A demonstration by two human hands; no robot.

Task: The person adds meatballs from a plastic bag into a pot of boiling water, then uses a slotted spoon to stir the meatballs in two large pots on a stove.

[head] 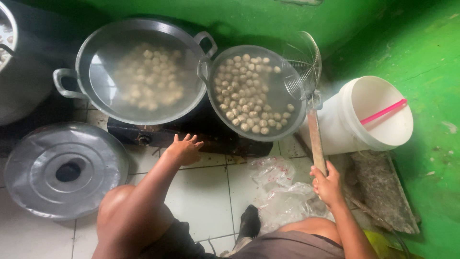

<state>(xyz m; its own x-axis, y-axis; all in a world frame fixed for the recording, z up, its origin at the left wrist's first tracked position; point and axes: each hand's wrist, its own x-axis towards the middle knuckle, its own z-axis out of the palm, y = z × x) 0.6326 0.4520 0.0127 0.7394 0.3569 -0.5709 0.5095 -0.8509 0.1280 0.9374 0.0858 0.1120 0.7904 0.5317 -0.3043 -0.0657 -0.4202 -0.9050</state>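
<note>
1. Down by the person's right knee, crumpled clear plastic bags (282, 192) lie on the white tiled floor (201, 196); I can make out no label or print on them from here
2. At the right, a white plastic bucket (369, 120) lies tipped on its side against the green wall (421, 57), mouth facing the room, with a pink stick (383, 111) slanting across its opening
3. The wire skimmer (301, 64) runs near vertical in the view: wooden handle (315, 139) toward the person, mesh basket pointing away, resting on the far right rim of the round basin (254, 91) of pale meatballs in water
4. The right hand (327, 183) is curled tight round the near end of that wooden handle
5. The left hand (184, 148) is spread open, fingers fanned, palm down on the front edge of the dark stove (191, 134), near its knob, holding nothing
6. On the stove, a two-handled metal wok (139, 72) holds more meatballs in cloudy water, just beside the basin
7. At the left, a round metal lid (64, 170) with a dark knob rests flat on the floor, below a big metal pot (19, 72) at the frame edge
</note>
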